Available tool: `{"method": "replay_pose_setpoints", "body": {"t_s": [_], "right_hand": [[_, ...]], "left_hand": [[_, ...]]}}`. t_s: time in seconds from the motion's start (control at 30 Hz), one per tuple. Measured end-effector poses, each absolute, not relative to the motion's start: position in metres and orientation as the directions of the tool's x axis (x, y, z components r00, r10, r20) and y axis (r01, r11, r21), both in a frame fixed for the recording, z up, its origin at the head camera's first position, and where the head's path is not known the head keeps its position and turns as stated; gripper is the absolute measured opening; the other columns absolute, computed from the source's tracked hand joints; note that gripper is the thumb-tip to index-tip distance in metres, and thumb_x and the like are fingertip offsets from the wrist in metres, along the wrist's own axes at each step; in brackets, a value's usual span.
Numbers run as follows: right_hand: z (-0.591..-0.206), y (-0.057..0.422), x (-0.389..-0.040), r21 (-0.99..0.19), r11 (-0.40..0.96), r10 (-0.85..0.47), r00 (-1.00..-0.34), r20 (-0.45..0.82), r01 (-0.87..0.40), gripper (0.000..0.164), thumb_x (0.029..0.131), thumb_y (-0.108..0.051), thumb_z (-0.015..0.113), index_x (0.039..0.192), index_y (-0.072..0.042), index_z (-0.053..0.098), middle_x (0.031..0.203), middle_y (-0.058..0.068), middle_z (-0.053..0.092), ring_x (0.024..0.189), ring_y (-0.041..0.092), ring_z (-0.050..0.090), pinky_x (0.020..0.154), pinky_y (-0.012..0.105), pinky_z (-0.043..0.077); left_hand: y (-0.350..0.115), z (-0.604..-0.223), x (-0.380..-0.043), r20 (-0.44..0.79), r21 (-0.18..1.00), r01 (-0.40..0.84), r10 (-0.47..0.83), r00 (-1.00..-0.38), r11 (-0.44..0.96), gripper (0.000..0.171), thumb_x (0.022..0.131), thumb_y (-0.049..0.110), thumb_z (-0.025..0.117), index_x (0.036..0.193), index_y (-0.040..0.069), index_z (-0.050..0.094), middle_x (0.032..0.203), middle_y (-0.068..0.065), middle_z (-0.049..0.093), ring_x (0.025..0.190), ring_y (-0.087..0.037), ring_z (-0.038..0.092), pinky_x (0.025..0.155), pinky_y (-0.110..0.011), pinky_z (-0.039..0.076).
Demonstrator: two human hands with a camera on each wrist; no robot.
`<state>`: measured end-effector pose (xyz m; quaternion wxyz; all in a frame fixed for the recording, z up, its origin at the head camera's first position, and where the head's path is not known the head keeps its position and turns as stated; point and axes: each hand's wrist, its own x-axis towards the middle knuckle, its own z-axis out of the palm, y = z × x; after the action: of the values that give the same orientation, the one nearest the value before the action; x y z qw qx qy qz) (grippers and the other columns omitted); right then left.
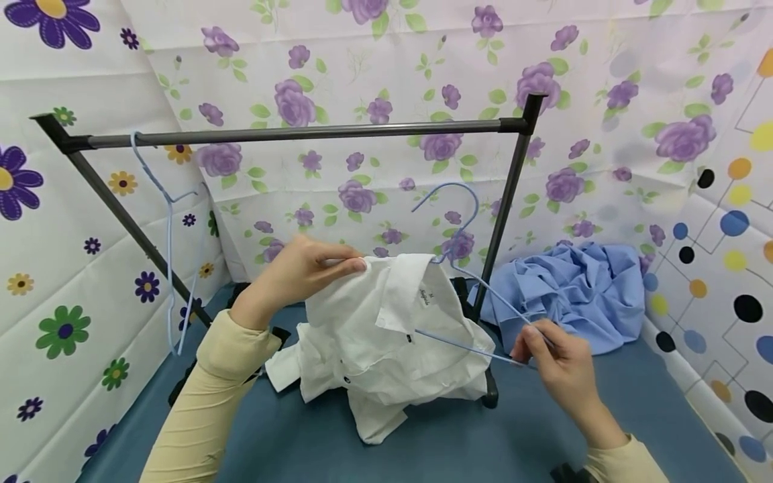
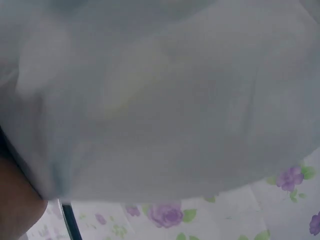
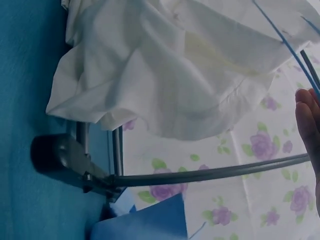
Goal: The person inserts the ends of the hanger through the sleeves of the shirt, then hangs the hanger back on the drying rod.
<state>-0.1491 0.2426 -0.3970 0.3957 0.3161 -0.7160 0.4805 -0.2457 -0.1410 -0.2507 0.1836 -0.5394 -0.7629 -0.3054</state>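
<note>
A white shirt (image 1: 374, 342) with a collar and dark buttons hangs from my left hand (image 1: 302, 275), which pinches its shoulder near the collar. My right hand (image 1: 558, 365) grips one end of a blue wire hanger (image 1: 495, 295). Part of the hanger lies within the shirt's neck opening, and its hook stands up above the collar. In the left wrist view the shirt (image 2: 175, 110) covers most of the picture. The right wrist view has the shirt's lower folds (image 3: 150, 70), the hanger wire (image 3: 285, 40) and the fingers (image 3: 307, 112) at the right edge.
Behind the shirt stands a dark metal rack (image 1: 314, 132), one foot of it on the blue-green surface (image 1: 471, 443). Another blue hanger (image 1: 171, 248) hangs at its left end. A crumpled light blue cloth (image 1: 568, 295) lies at the right, near the patterned curtains (image 1: 362, 67).
</note>
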Motion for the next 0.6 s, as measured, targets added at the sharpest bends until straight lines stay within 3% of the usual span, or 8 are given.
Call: {"method": "replay_pose_setpoints", "body": {"t_s": [0.17,0.47,0.6], "right_hand": [[-0.391,0.234,-0.151,-0.416,0.312,-0.106,-0.467,0.878,-0.854,0.027,0.089,0.023,0.053,0.081,0.000,0.065,0.064,0.004,0.062,0.054,0.009,0.060,0.053,0.019,0.052],[-0.387,0.222,-0.150,-0.396,0.292,-0.126,-0.446,0.886,-0.870,0.027,0.092,0.020,0.053,0.079,0.000,0.063,0.063,0.003,0.060,0.053,0.009,0.057,0.051,0.019,0.049],[-0.391,0.220,-0.154,-0.409,0.233,-0.163,-0.451,0.878,-0.882,0.026,0.096,0.017,0.051,0.082,-0.001,0.063,0.066,0.004,0.061,0.054,0.009,0.058,0.051,0.020,0.050]], "left_hand": [[-0.129,-0.257,-0.243,0.640,0.258,0.946,0.698,-0.319,0.196,0.017,0.099,0.016,0.067,0.103,0.006,0.080,0.094,-0.004,0.077,0.073,-0.007,0.071,0.067,-0.025,0.056],[-0.112,-0.257,-0.235,0.693,0.199,0.954,0.656,-0.300,0.226,0.046,0.101,0.044,0.055,0.103,0.006,0.080,0.095,-0.005,0.077,0.078,-0.012,0.073,0.069,-0.029,0.057],[-0.102,-0.252,-0.231,0.698,0.163,0.960,0.661,-0.276,0.229,0.026,0.100,0.028,0.065,0.101,0.008,0.080,0.091,-0.002,0.077,0.074,-0.009,0.072,0.067,-0.028,0.055]]}}
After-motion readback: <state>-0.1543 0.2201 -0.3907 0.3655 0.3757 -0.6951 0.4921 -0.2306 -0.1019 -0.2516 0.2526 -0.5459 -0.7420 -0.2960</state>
